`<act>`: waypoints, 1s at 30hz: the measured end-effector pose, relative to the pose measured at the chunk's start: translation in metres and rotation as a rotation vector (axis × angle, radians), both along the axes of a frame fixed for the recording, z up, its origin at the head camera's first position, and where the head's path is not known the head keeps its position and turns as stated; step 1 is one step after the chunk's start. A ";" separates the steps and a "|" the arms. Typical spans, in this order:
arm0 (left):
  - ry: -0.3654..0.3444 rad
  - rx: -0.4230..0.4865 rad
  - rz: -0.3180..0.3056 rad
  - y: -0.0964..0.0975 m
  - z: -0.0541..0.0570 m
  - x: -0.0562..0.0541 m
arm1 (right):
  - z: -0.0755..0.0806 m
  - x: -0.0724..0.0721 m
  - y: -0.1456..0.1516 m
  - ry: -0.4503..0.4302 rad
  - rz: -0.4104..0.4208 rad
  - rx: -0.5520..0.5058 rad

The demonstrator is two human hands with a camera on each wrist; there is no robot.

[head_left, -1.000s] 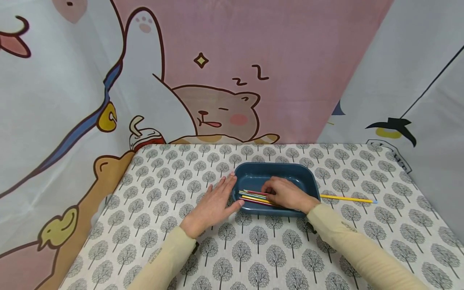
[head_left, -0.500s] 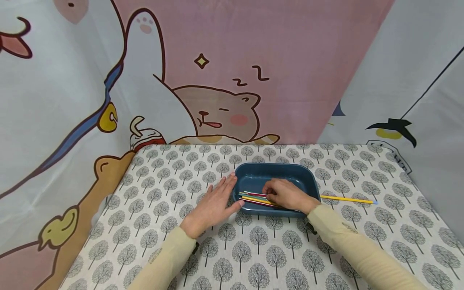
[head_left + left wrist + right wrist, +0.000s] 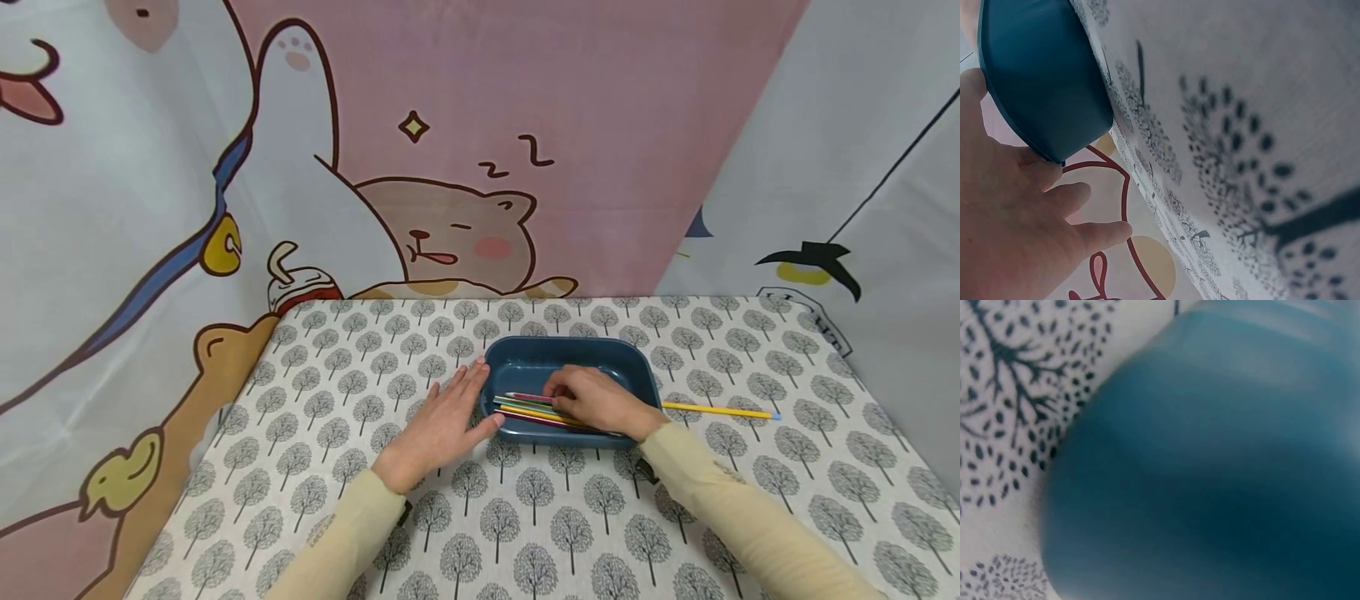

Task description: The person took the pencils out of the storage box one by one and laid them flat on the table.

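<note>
Pencils (image 3: 529, 411) lie toward the tray's (image 3: 522, 377) seven o'clock. The left hand (image 3: 444, 423), fingers straight, touches its nine-o'clock edge; light pressure should steady it. The right hand (image 3: 598, 402), grip curled, seemingly pinches the red pencil (image 3: 531, 397), best laid parallel. Outside, at three o'clock: a yellow pencil (image 3: 720, 410).

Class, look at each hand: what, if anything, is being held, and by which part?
The right hand appears to pinch a red pencil away from its visible tip; the exact spot is hidden. The left hand only touches the blue bin.
</note>
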State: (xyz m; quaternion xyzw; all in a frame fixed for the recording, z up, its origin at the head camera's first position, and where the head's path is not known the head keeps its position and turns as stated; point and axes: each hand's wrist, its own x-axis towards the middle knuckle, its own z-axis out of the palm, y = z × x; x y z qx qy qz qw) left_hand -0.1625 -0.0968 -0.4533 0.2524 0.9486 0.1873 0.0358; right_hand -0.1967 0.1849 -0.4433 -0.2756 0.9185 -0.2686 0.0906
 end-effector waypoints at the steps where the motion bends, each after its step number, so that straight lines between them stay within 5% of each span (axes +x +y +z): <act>1: 0.001 -0.002 0.000 0.000 0.000 0.000 | 0.001 0.000 0.000 0.008 -0.004 -0.004; 30: 0.042 -0.054 -0.020 -0.002 0.001 0.001 | 0.043 0.020 0.024 0.192 -0.083 -0.139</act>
